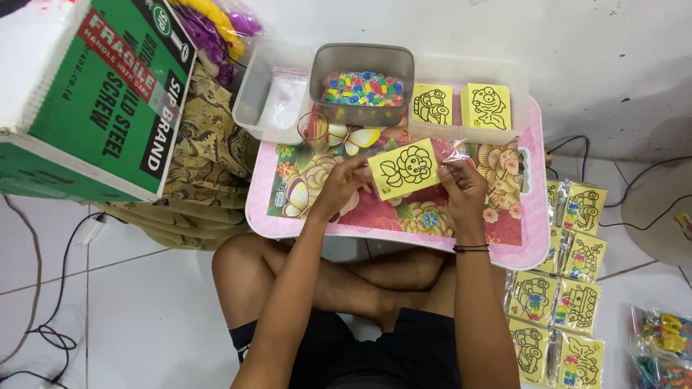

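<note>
- Head view looks down on crossed bare legs on the white tiled floor (144, 317), so the low pink flower-printed desk (533, 248) sits over the lap within easy reach.
- Finished clear packets of yellow picture cards (559, 302) lie in rows on the floor just right of the knee, close to the working hand.
- Left hand (339, 184) pinches the left edge of a square yellow card with a black flower outline (404, 169), held tilted above the desk.
- Right hand (463, 184) has its fingers (448, 171) pinching crinkled clear plastic sleeve (455, 153) at the card's right edge; whether the card is partly inside is hard to tell.
- Farther off, a grey tub of coloured pieces (362, 83) stands in a clear tray (288, 65) beside two more yellow cards (461, 104).
</note>
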